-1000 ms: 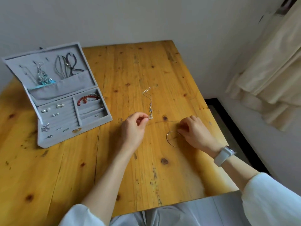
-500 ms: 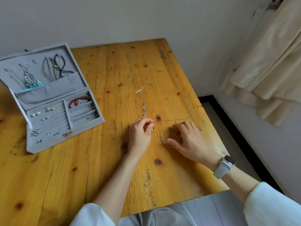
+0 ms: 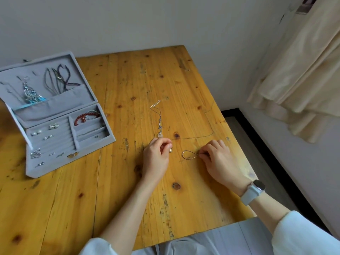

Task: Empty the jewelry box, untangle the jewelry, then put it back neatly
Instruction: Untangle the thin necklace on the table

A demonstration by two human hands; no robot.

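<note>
Meanwhile both hands (image 3: 185, 155) near table (image 3: 128, 74) right edge, bare wood beyond.

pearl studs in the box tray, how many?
2: pearl studs side by side in the left ring-roll section of the jewelry box, near its back. Others may be hidden.

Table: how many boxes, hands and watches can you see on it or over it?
Box: 1
Hands: 2, left hand and right hand
Watch: 1
Total: 4
</note>
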